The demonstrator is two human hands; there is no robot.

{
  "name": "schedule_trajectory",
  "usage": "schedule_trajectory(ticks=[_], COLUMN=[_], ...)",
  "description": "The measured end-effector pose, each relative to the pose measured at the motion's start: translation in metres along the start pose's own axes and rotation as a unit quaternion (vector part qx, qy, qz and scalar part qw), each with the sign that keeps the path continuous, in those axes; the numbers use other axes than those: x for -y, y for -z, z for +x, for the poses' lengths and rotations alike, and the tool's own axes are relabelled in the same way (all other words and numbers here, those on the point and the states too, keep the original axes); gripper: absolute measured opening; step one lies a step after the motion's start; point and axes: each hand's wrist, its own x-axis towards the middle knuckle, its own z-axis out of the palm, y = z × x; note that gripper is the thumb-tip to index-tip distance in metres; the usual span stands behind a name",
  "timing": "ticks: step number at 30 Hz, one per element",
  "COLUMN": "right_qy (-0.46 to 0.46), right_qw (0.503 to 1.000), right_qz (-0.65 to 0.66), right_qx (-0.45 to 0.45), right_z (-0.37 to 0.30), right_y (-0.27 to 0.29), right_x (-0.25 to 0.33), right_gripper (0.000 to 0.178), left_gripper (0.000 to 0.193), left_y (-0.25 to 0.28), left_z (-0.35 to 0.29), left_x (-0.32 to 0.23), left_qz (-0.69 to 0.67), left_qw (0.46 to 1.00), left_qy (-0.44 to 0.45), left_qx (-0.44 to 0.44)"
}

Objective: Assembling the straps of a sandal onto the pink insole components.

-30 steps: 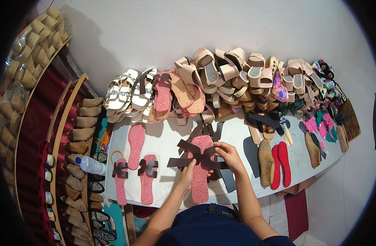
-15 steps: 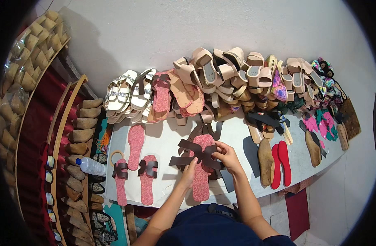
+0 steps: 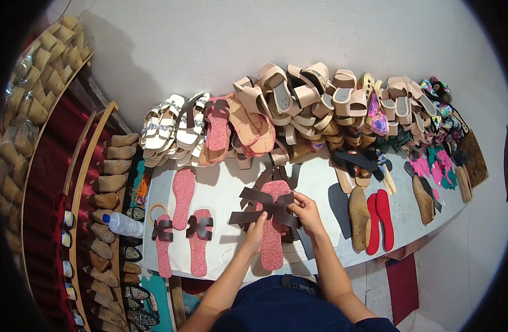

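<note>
A pink speckled sandal sole (image 3: 272, 252) is held upright over the table's front half. Across it lies a dark brown H-shaped sandal strap (image 3: 253, 196), its left ends sticking out free. My left hand (image 3: 255, 233) grips the sole's left edge with the thumb pressed on the strap's middle; its other fingers are hidden. My right hand (image 3: 305, 213) is closed on the strap's right end, thumb and forefinger together at the sole's edge. More dark strap pieces (image 3: 265, 177) lie behind the held sole.
Left on the table (image 3: 232, 182) lie a loose pink sole (image 3: 183, 193) and two strapped pink sandals (image 3: 199, 243). Sandals (image 3: 290, 91) pile along the wall. Red insoles (image 3: 383, 221) and a wooden last (image 3: 359, 216) lie right. Racks of lasts (image 3: 110, 182) and a bottle (image 3: 125, 224) stand left.
The sole and strap have shifted very slightly, with both hands keeping nearly the same hold. Everything else stays in place.
</note>
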Motion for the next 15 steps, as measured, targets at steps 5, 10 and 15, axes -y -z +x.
schedule_trajectory(ticks=[5,10,15], right_qy=[0.099,0.191,0.281], right_qw=[0.985,0.847,0.685], right_qz=[-0.135,-0.493,-0.667], right_qx=[0.033,0.058,-0.081], right_z=[-0.007,-0.029,-0.03], right_y=[0.016,0.001,-0.006], right_x=[0.017,0.032,0.018], right_gripper=[0.048,0.049,0.042], left_gripper=[0.046,0.049,0.05], left_y=[-0.003,0.004,-0.006], left_z=[-0.006,0.0,0.002], left_x=[-0.014,-0.018,-0.014], left_qz=[0.007,-0.024,-0.047], left_qw=[1.0,1.0,0.998], left_qy=[0.026,0.005,0.012], left_qx=[-0.009,-0.009,-0.029])
